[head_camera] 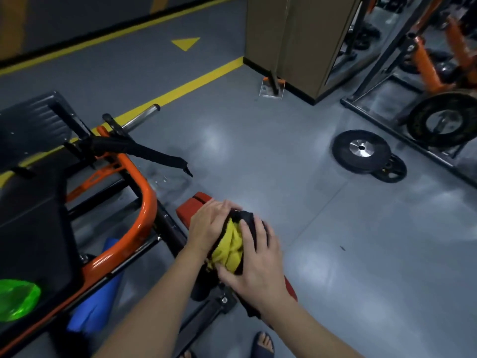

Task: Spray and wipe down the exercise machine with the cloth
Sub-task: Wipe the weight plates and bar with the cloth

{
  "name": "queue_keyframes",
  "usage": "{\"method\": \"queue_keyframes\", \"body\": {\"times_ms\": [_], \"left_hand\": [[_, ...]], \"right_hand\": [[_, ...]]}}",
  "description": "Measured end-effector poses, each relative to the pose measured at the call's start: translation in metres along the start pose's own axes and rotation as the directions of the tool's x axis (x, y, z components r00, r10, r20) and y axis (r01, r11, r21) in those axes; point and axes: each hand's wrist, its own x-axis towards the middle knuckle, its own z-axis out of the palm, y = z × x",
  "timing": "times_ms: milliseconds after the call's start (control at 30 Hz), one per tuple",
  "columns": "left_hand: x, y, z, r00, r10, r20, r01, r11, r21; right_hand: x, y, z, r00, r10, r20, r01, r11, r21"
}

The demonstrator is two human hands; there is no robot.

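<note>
Green object point(15, 299): lies on the black seat point(33, 215) at near left, within my reach. It may be the spray bottle, but it is too blurred to tell.
Exercise machine point(147, 218): orange tube frame, left of my hands. The part I am cleaning juts out to its right and is mostly hidden by the cloth.
Left hand point(210, 223): fingers curled over the far-left side of the cloth, pressing it down so it cannot slip.
Cloth point(231, 248): yellow, bunched between both my hands and wrapped round the machine part so one rub covers its curve.
Right hand point(258, 264): fingers and thumb curled round the near-right side of the cloth, closing the wrap.
Step, as I judge it: wiping.
Weight plates point(361, 151): flat on the floor at far right, well apart.
</note>
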Motion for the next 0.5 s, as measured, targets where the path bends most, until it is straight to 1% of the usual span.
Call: {"method": "queue_keyframes", "body": {"times_ms": [67,100,167,200,233,300,367,400,433,500], "left_hand": [[0.009,-0.011,-0.002,0.990,-0.134,0.044,0.140,0.978,-0.158],[0.013,-0.016,-0.004,0.976,-0.203,0.076,0.216,0.945,-0.245],[0.027,-0.023,-0.009,0.934,-0.327,0.146,0.359,0.851,-0.383],[0.033,-0.026,-0.012,0.901,-0.397,0.175,0.433,0.789,-0.435],[0.040,-0.027,-0.015,0.872,-0.448,0.196,0.486,0.750,-0.449],[0.053,-0.034,-0.020,0.874,-0.433,0.222,0.486,0.758,-0.435],[0.059,-0.040,-0.023,0.881,-0.412,0.233,0.473,0.762,-0.442],[0.061,-0.044,-0.025,0.894,-0.396,0.211,0.449,0.796,-0.406],[0.061,-0.048,-0.026,0.913,-0.367,0.180,0.408,0.847,-0.340],[0.062,-0.056,-0.026,0.937,-0.322,0.139,0.337,0.936,-0.099]], "right_hand": [[0.028,-0.007,0.005,1.000,0.015,-0.005,-0.015,1.000,0.006],[0.040,-0.010,0.005,1.000,0.019,-0.001,-0.019,1.000,0.023],[0.056,-0.016,0.006,1.000,0.031,0.003,-0.031,0.998,0.047],[0.059,-0.017,0.009,0.999,0.033,0.007,-0.033,0.998,0.053],[0.061,-0.020,0.010,0.999,0.029,0.017,-0.030,0.997,0.065],[0.058,-0.020,0.009,1.000,-0.005,0.013,0.003,0.996,0.091],[0.041,-0.007,0.006,0.998,-0.052,-0.039,0.057,0.990,0.130],[0.027,0.003,0.004,0.995,-0.066,-0.078,0.077,0.986,0.151],[0.011,0.012,0.004,0.991,-0.072,-0.113,0.090,0.983,0.160],[-0.010,0.024,0.003,0.988,-0.064,-0.143,0.085,0.986,0.143]]}}
